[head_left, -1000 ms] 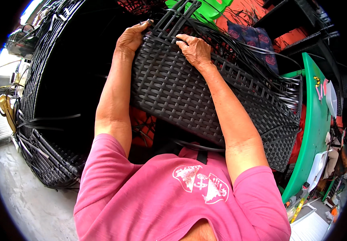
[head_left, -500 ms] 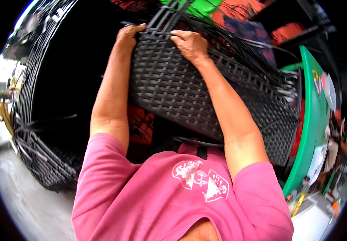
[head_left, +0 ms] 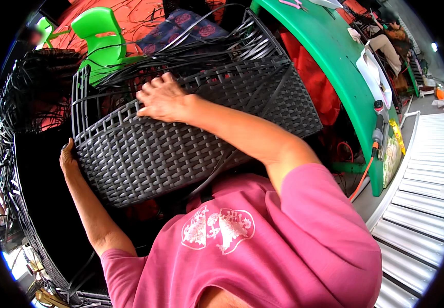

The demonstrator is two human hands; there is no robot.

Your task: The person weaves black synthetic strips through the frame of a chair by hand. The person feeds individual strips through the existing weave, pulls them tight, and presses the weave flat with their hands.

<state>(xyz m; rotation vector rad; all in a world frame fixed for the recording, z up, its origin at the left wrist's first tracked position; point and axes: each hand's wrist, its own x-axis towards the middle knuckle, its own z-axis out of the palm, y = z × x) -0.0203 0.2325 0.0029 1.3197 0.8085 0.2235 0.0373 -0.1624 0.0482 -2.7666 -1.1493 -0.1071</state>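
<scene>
Black wicker panel (head_left: 145, 154) looks tightly woven nearside, its gapped far edge and loose strips (head_left: 257, 47) seemingly unfinished, right hand (head_left: 165, 100) spread open there, left hand's (head_left: 68, 157) grip at the left edge unclear.

Beyond the right grip (head_left: 165, 100), a green chair (head_left: 96, 31) is standing (flowered fabric (head_left: 183, 30) lying nearby); rightward, a table (head_left: 332, 66) is standing.

The left arm (head_left: 91, 208) reaches to the left edge of the black woven panel (head_left: 145, 154). The left hand (head_left: 67, 156) is at that edge, most fingers hidden. The right arm (head_left: 237, 128) bends across the panel. The right hand (head_left: 164, 98) is over its top edge, fingers spread apart.
</scene>
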